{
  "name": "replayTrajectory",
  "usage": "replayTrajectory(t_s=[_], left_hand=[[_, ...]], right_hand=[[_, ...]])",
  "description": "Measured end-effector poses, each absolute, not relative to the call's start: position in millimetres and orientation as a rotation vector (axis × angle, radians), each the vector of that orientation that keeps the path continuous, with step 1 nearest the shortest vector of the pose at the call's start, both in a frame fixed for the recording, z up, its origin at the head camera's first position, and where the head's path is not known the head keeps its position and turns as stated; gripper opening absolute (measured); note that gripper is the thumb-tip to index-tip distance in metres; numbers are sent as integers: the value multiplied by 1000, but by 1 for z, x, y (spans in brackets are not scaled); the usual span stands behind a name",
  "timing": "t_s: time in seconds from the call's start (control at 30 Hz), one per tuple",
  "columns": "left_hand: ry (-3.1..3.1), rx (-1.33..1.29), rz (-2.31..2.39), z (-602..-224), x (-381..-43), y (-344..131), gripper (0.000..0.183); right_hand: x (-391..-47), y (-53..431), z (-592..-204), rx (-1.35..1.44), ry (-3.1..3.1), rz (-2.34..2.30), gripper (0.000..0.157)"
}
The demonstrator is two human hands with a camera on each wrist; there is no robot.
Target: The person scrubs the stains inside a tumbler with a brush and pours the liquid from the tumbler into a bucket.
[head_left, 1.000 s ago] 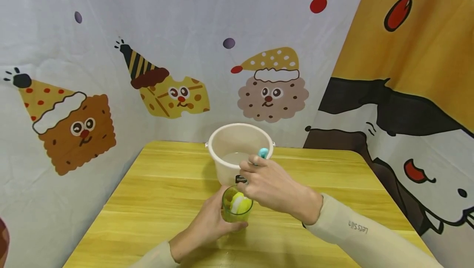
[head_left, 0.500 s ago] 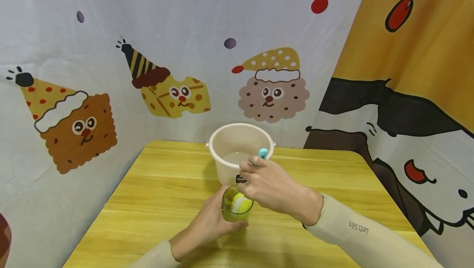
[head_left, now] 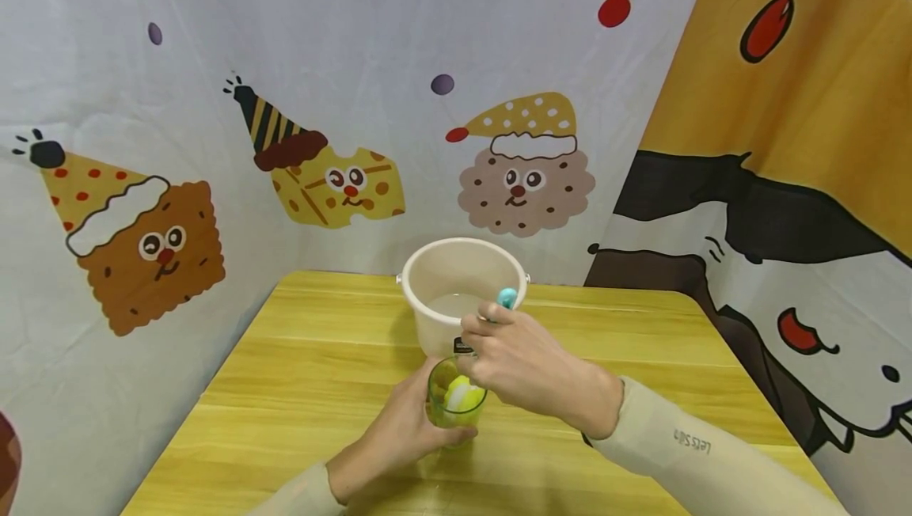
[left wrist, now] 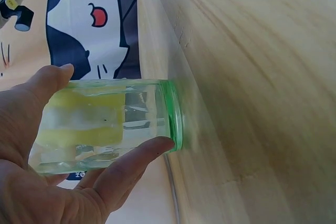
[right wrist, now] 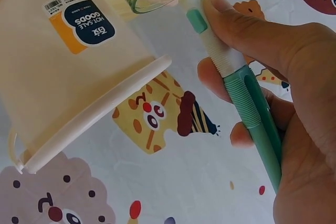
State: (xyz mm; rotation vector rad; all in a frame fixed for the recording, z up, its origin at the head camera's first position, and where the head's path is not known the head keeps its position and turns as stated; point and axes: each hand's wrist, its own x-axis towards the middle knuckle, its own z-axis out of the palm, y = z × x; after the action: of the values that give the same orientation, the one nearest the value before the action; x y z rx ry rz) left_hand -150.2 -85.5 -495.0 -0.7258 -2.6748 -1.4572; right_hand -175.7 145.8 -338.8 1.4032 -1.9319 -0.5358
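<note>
On the near side of the cream plastic bucket [head_left: 436,335], the green-tinted glass tumbler [left wrist: 113,124] is clasped by the curled fingers of the left hand [head_left: 408,425]; probably stiff, breakable and slippery when wet, it is best held round its lower wall. The ribbed green-and-white handle [right wrist: 245,103], likely light, is pinched by the right hand [head_left: 523,362]. The yellow-and-white sponge [head_left: 464,396], judged soft, is seen inside the tumbler.

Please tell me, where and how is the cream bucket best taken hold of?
Probably by the rim of the cream bucket, approached from the person's left and pinched from inside and outside. The bucket stands upright, open at the top, and its rim juts outward, so it should offer good purchase. In the head view, the right hand hides part of the near right rim.
</note>
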Motion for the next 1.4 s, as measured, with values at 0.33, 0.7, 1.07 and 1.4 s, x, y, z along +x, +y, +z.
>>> replayTrajectory(t_s=[0.33, 0.7, 1.07, 1.4], left_hand=[[-2662, -752, -1484, -494, -149, -86, 85], [-2664, -749, -1489, -494, -148, -87, 89], [-2675, -741, -1476, -494, -148, -86, 92], [-2674, -756, -1451, -494, -148, -84, 93]], right_hand=[[-171, 143, -340, 1418, -1913, -508, 23], [-166, 139, -340, 1436, -1867, -520, 27], [-168, 138, -343, 1459, -1800, -486, 23], [-171, 136, -345, 1450, -1777, -475, 21]])
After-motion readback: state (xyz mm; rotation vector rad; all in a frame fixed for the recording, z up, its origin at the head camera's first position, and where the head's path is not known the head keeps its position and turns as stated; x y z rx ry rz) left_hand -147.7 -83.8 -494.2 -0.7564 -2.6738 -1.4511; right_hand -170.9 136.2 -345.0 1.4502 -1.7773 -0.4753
